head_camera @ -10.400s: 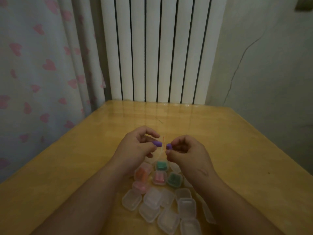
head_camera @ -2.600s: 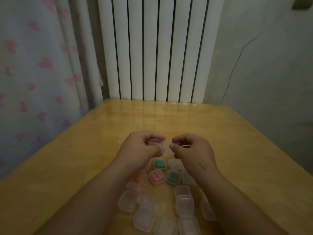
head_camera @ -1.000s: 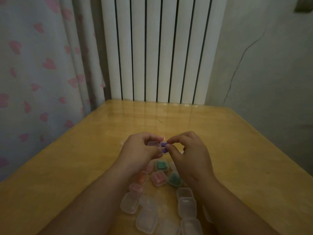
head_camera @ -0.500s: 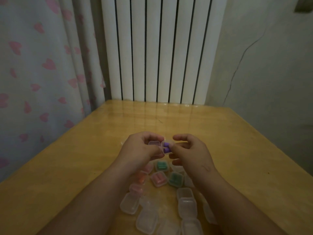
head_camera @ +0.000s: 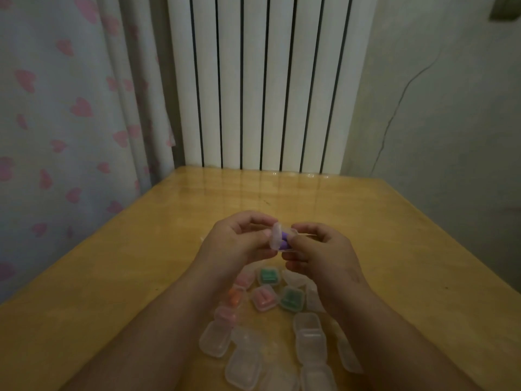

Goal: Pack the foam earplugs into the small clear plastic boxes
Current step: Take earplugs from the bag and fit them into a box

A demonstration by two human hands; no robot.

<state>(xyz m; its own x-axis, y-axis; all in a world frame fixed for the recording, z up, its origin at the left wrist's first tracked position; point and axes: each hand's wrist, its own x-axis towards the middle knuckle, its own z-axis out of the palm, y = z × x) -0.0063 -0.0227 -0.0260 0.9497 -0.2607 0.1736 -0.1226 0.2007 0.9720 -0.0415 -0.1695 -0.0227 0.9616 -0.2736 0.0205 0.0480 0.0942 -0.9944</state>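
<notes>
Both hands hold one small clear plastic box (head_camera: 277,237) above the wooden table (head_camera: 394,249). My left hand (head_camera: 234,244) pinches its lid side and my right hand (head_camera: 321,249) grips the base side. Purple foam earplugs (head_camera: 284,241) show inside the box, whose lid stands partly folded over them. Below the hands lie boxes holding green earplugs (head_camera: 269,275), pink earplugs (head_camera: 263,299) and orange earplugs (head_camera: 235,296). Several clear boxes with nothing inside (head_camera: 308,331) lie nearer to me.
A white ribbed radiator (head_camera: 267,80) stands behind the table's far edge. A curtain with pink hearts (head_camera: 70,108) hangs at the left. A cracked grey wall (head_camera: 437,108) rises at the right.
The purple earplugs went from my fingertips into the clear box. Over the last second the lid has swung from lying flat toward the base, covering part of the earplugs.
</notes>
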